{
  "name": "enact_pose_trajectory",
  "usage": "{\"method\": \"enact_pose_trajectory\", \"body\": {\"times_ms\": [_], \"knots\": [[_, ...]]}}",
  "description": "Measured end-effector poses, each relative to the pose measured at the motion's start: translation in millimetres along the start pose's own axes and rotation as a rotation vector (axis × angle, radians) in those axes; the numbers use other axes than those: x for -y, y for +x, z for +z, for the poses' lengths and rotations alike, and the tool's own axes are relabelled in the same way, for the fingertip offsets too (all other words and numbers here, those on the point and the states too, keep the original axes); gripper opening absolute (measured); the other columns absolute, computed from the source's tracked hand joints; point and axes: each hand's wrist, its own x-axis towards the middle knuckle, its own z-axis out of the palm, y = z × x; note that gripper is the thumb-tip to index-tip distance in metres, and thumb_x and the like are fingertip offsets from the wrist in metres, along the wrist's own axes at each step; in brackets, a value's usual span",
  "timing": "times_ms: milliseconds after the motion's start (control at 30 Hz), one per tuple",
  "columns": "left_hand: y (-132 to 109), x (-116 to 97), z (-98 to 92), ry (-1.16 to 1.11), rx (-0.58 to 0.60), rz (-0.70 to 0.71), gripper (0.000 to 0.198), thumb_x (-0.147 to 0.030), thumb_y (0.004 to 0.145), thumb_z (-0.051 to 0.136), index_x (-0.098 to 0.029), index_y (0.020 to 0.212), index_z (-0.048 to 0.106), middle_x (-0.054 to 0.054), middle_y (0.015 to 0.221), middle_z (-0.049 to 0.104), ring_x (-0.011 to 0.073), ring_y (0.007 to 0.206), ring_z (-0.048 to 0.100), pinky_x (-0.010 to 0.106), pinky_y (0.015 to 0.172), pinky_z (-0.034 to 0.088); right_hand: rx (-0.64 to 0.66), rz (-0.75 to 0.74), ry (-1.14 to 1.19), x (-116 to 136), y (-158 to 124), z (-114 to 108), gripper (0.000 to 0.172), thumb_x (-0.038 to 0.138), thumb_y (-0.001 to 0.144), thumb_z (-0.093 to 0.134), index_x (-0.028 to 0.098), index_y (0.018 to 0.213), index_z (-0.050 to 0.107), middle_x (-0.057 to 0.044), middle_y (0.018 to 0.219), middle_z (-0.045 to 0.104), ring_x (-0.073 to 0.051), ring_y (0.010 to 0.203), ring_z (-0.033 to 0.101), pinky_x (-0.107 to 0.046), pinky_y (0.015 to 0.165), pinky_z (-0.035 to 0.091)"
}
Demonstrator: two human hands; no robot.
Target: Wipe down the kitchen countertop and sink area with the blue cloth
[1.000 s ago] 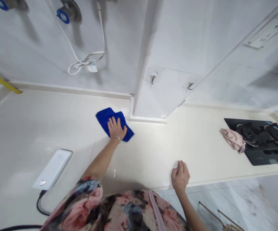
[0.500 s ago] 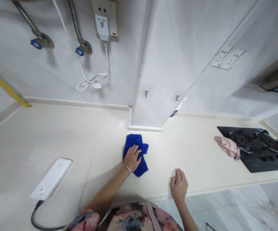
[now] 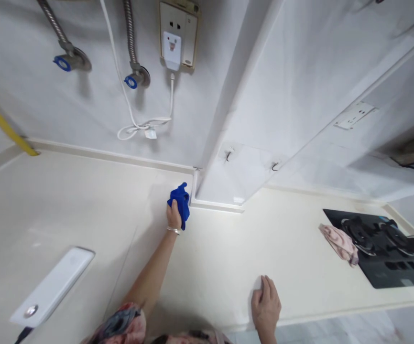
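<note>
My left hand [image 3: 174,216] grips a crumpled blue cloth [image 3: 180,203], bunched up beside the corner where the wall pillar meets the counter. The thumb lies over the cloth while the other fingers are hidden behind it. My right hand [image 3: 266,304] rests on the cream countertop [image 3: 221,253] near its front edge. Its fingers are curled down against the surface, and whatever may lie under them cannot be seen.
At the right, a pink cloth [image 3: 340,244] lies partly on a black gas hob [image 3: 389,253]. A white power bank [image 3: 54,286] with a black cable sits at the left. Above hang a plugged-in white cord [image 3: 172,93], water valves [image 3: 135,79] and a yellow pipe [image 3: 6,124].
My left hand has lifted the blue cloth from flat on the counter and carried it forward and left to the pillar corner, bunching it. The right hand stays on the counter. The view has shifted.
</note>
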Motion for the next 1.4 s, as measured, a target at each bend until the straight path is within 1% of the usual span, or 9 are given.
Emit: {"method": "enact_pose_trajectory", "body": {"times_ms": [167,400,533,667,833,933,1033,1200,1400], "knots": [[27,-8,34.0,0.137,0.283,0.045,0.048,-0.041,0.098,0.047,-0.016,0.136,0.06,0.012,0.14,0.064,0.0258,0.133,0.059,0.042,0.119,0.042,-0.029,-0.01,-0.004,0,3,1,0.043,0.032,0.1,0.04,0.015,0.133,0.061,-0.02,0.135,0.063,-0.034,0.124,0.061,-0.052,0.1,0.05],[70,-5,38.1,0.474,0.539,0.227,0.056,-0.03,0.099,0.04,-0.01,0.149,0.051,0.012,0.157,0.048,0.0241,0.148,0.042,0.038,0.127,0.029,0.004,0.028,0.013,-3,3,2,0.053,0.042,0.1,0.035,0.018,0.141,0.059,-0.02,0.132,0.064,-0.038,0.124,0.06,-0.057,0.099,0.051],[96,-5,48.9,0.547,0.569,0.273,0.054,-0.027,0.097,0.043,-0.012,0.148,0.053,0.009,0.159,0.046,0.023,0.151,0.038,0.039,0.129,0.025,0.036,0.04,-0.008,1,2,-2,0.055,0.04,0.099,0.035,0.018,0.144,0.056,-0.02,0.134,0.063,-0.039,0.125,0.059,-0.058,0.101,0.049],[115,-4,61.1,0.58,0.567,0.316,0.054,-0.025,0.097,0.044,-0.014,0.148,0.054,0.007,0.157,0.049,0.0229,0.147,0.043,0.039,0.128,0.03,0.043,0.023,-0.046,0,3,-4,0.05,0.033,0.098,0.037,0.017,0.142,0.057,-0.02,0.137,0.062,-0.038,0.126,0.059,-0.056,0.101,0.049],[127,-8,74.1,0.567,0.564,0.261,0.054,-0.025,0.096,0.047,-0.015,0.149,0.054,0.009,0.158,0.047,0.0265,0.142,0.05,0.041,0.124,0.036,0.072,-0.017,-0.054,-2,5,-6,0.048,0.03,0.098,0.039,0.014,0.139,0.057,-0.021,0.136,0.062,-0.037,0.125,0.06,-0.055,0.1,0.051],[122,-10,72.5,0.545,0.533,0.299,0.053,-0.023,0.095,0.047,-0.012,0.145,0.057,0.01,0.158,0.048,0.025,0.143,0.049,0.039,0.126,0.033,0.079,0.003,-0.051,-1,4,-7,0.047,0.032,0.099,0.04,0.015,0.14,0.056,-0.021,0.138,0.061,-0.036,0.127,0.059,-0.054,0.102,0.05],[107,-10,57.6,0.587,0.553,0.348,0.052,-0.022,0.092,0.047,-0.012,0.141,0.062,0.009,0.155,0.051,0.0239,0.143,0.049,0.038,0.126,0.032,0.072,0.017,-0.054,-1,3,-5,0.048,0.035,0.1,0.038,0.016,0.139,0.057,-0.02,0.139,0.061,-0.036,0.127,0.059,-0.053,0.102,0.049],[69,-4,23.6,0.634,0.618,0.432,0.052,-0.025,0.091,0.046,-0.014,0.139,0.065,0.009,0.154,0.052,0.0238,0.141,0.051,0.036,0.125,0.035,0.06,0.022,-0.059,-4,3,0,0.049,0.036,0.099,0.037,0.015,0.138,0.058,-0.02,0.136,0.062,-0.035,0.127,0.058,-0.052,0.102,0.048],[24,7,-3.8,0.653,0.557,0.472,0.05,-0.026,0.09,0.048,-0.018,0.135,0.068,0.008,0.151,0.056,0.0235,0.136,0.057,0.038,0.12,0.042,0.043,-0.001,-0.058,-4,4,1,0.048,0.032,0.097,0.038,0.014,0.136,0.059,-0.021,0.134,0.063,-0.035,0.125,0.059,-0.052,0.102,0.048]]}}
